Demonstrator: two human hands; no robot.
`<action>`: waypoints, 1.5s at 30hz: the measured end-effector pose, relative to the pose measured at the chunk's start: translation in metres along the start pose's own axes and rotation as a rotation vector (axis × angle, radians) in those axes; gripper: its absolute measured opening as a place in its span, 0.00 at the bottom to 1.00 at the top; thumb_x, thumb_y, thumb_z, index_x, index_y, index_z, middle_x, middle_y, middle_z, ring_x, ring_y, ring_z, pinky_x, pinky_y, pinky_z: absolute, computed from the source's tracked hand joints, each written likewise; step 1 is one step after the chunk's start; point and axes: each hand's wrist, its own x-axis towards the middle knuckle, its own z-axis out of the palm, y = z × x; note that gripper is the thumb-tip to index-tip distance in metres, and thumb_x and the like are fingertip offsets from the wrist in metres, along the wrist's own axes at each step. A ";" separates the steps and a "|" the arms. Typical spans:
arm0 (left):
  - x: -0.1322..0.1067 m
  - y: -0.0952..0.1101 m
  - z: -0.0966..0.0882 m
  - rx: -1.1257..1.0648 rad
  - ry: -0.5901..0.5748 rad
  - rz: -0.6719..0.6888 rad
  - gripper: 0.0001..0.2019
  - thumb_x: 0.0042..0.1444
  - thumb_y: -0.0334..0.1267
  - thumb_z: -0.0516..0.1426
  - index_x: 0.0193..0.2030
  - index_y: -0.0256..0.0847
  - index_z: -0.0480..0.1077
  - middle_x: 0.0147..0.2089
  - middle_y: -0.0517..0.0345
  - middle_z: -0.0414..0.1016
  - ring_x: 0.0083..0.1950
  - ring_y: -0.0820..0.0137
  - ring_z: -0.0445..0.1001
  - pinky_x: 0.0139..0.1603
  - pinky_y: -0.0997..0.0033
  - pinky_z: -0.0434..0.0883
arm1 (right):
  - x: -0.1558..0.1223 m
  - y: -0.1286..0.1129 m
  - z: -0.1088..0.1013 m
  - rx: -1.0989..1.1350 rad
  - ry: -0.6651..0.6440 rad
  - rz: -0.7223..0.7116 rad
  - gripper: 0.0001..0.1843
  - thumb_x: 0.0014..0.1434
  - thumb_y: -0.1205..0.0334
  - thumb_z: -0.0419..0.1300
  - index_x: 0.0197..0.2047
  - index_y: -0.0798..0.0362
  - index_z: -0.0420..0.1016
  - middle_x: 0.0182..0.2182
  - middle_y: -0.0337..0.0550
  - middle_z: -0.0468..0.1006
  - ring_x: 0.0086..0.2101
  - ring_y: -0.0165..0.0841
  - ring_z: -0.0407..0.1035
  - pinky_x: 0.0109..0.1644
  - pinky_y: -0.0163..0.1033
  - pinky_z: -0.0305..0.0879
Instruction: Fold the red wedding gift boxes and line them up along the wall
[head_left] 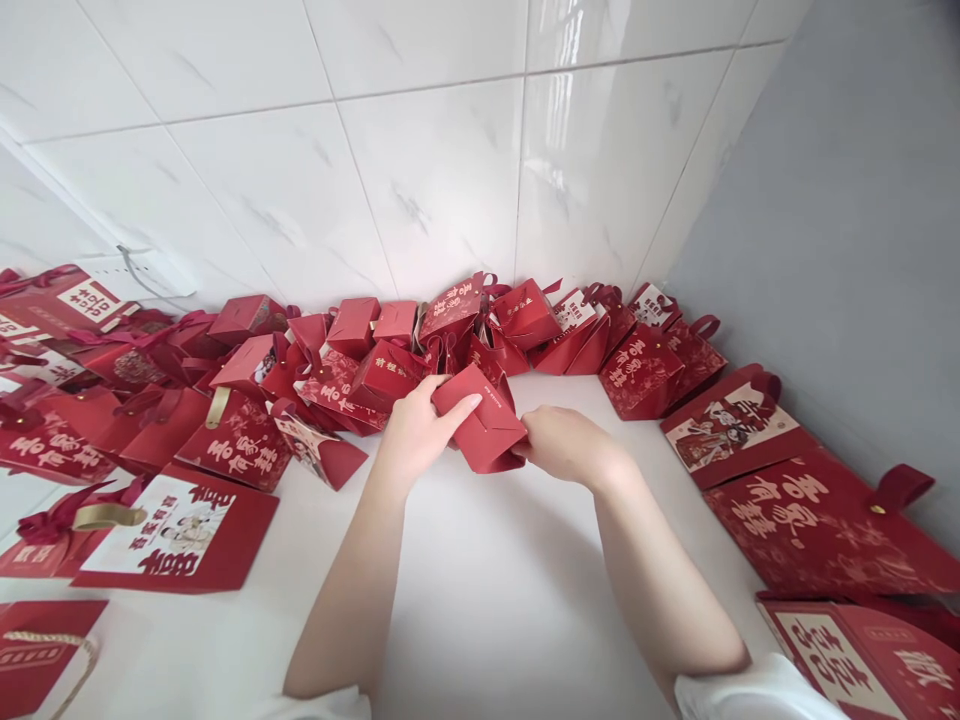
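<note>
A small red gift box (487, 420) of folded card is between my two hands, tilted above the white table. My left hand (424, 420) grips its left side, with the thumb lying across the top face. On the right, my right hand (559, 440) has its fingers closed at the box's lower right edge, where a flap stands partly apart. What those fingertips pinch inside is hidden. Just behind the left hand sits another red box with gold characters (386, 372).
Many red gift boxes (251, 435) with ribbons and loops crowd the left side and back. Larger red gift bags (832, 520) lie along the right edge. A white tiled wall (435, 190) rises behind, and a grey surface (847, 220) stands at right.
</note>
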 end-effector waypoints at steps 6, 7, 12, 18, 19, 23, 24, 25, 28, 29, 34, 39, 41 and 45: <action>-0.004 0.002 0.007 0.332 0.016 0.039 0.44 0.43 0.67 0.59 0.65 0.50 0.57 0.48 0.48 0.78 0.49 0.48 0.75 0.40 0.61 0.68 | 0.003 -0.009 0.007 -0.034 -0.066 -0.017 0.11 0.62 0.66 0.51 0.32 0.54 0.74 0.29 0.47 0.78 0.28 0.34 0.70 0.28 0.36 0.52; -0.005 0.003 0.006 0.359 0.002 0.043 0.44 0.43 0.67 0.59 0.65 0.51 0.56 0.49 0.48 0.77 0.50 0.47 0.74 0.41 0.60 0.67 | 0.003 -0.010 0.008 -0.029 -0.073 -0.027 0.12 0.62 0.66 0.51 0.32 0.54 0.74 0.30 0.47 0.78 0.28 0.35 0.70 0.28 0.36 0.53; -0.007 0.012 0.003 0.355 0.026 0.102 0.42 0.43 0.66 0.60 0.63 0.52 0.57 0.47 0.51 0.77 0.47 0.51 0.75 0.39 0.63 0.67 | -0.001 -0.012 0.005 0.051 -0.078 -0.032 0.12 0.63 0.64 0.51 0.36 0.52 0.76 0.32 0.45 0.79 0.29 0.34 0.70 0.29 0.35 0.54; -0.009 0.017 0.005 0.137 0.127 0.189 0.20 0.53 0.59 0.57 0.44 0.47 0.66 0.29 0.61 0.74 0.30 0.66 0.73 0.30 0.71 0.65 | -0.009 -0.004 -0.002 0.190 -0.047 -0.088 0.12 0.62 0.65 0.50 0.31 0.52 0.73 0.29 0.42 0.77 0.24 0.29 0.63 0.27 0.34 0.52; -0.009 0.017 0.004 0.097 0.133 0.192 0.18 0.54 0.57 0.57 0.41 0.46 0.66 0.27 0.62 0.73 0.27 0.68 0.71 0.28 0.73 0.64 | -0.010 -0.002 -0.002 0.209 -0.047 -0.101 0.12 0.61 0.66 0.50 0.30 0.52 0.72 0.28 0.41 0.76 0.23 0.29 0.62 0.27 0.34 0.52; -0.011 0.020 -0.001 -0.085 0.176 0.191 0.14 0.55 0.52 0.58 0.33 0.43 0.67 0.19 0.66 0.67 0.19 0.75 0.62 0.22 0.75 0.61 | -0.014 0.001 -0.005 0.229 -0.017 -0.142 0.11 0.57 0.70 0.50 0.25 0.52 0.66 0.23 0.36 0.68 0.22 0.27 0.54 0.25 0.33 0.49; -0.012 0.021 -0.002 -0.127 0.188 0.190 0.14 0.54 0.52 0.59 0.32 0.43 0.67 0.18 0.67 0.65 0.18 0.76 0.61 0.21 0.75 0.61 | -0.014 0.000 -0.006 0.226 -0.018 -0.150 0.11 0.57 0.70 0.50 0.24 0.52 0.65 0.22 0.36 0.67 0.22 0.27 0.53 0.25 0.33 0.48; -0.012 0.022 -0.003 -0.164 0.193 0.189 0.14 0.54 0.51 0.59 0.31 0.43 0.68 0.17 0.67 0.63 0.18 0.76 0.61 0.20 0.76 0.60 | -0.015 -0.001 -0.007 0.226 -0.022 -0.158 0.11 0.57 0.70 0.50 0.24 0.52 0.65 0.22 0.36 0.66 0.22 0.27 0.52 0.25 0.33 0.48; -0.011 0.022 -0.005 -0.263 0.216 0.198 0.14 0.55 0.51 0.59 0.28 0.42 0.68 0.15 0.67 0.62 0.15 0.77 0.59 0.15 0.76 0.57 | -0.020 -0.005 -0.011 0.243 -0.004 -0.205 0.11 0.58 0.68 0.51 0.25 0.51 0.67 0.23 0.36 0.66 0.23 0.27 0.53 0.26 0.33 0.49; -0.010 0.021 -0.006 -0.297 0.249 0.211 0.15 0.56 0.50 0.58 0.27 0.42 0.68 0.15 0.67 0.61 0.14 0.77 0.58 0.14 0.76 0.55 | -0.023 -0.006 -0.013 0.257 0.018 -0.226 0.10 0.59 0.68 0.51 0.27 0.51 0.68 0.23 0.36 0.68 0.23 0.27 0.54 0.27 0.33 0.50; -0.003 0.008 -0.018 -0.435 0.415 0.241 0.16 0.58 0.49 0.55 0.27 0.41 0.73 0.12 0.66 0.58 0.13 0.77 0.55 0.14 0.75 0.52 | -0.038 -0.008 -0.026 0.288 0.106 -0.300 0.17 0.65 0.59 0.50 0.27 0.52 0.72 0.23 0.37 0.69 0.23 0.27 0.58 0.30 0.35 0.54; -0.002 0.004 -0.029 -0.408 0.395 0.244 0.16 0.58 0.51 0.56 0.33 0.40 0.76 0.15 0.65 0.60 0.16 0.77 0.57 0.16 0.75 0.52 | -0.043 -0.002 -0.035 0.347 0.250 -0.298 0.21 0.67 0.55 0.49 0.26 0.54 0.70 0.22 0.37 0.67 0.23 0.27 0.58 0.29 0.34 0.52; -0.003 0.006 -0.030 -0.332 0.349 0.239 0.16 0.58 0.51 0.56 0.36 0.41 0.76 0.16 0.65 0.60 0.17 0.77 0.58 0.17 0.76 0.54 | -0.043 0.002 -0.037 0.347 0.324 -0.257 0.21 0.68 0.55 0.48 0.25 0.54 0.69 0.21 0.37 0.66 0.23 0.27 0.57 0.29 0.34 0.52; -0.003 0.007 -0.029 -0.131 0.251 0.170 0.16 0.56 0.52 0.57 0.39 0.42 0.77 0.17 0.63 0.64 0.20 0.74 0.64 0.21 0.76 0.59 | -0.042 0.012 -0.040 0.309 0.418 -0.149 0.21 0.68 0.55 0.47 0.26 0.53 0.68 0.21 0.36 0.64 0.23 0.27 0.56 0.29 0.34 0.52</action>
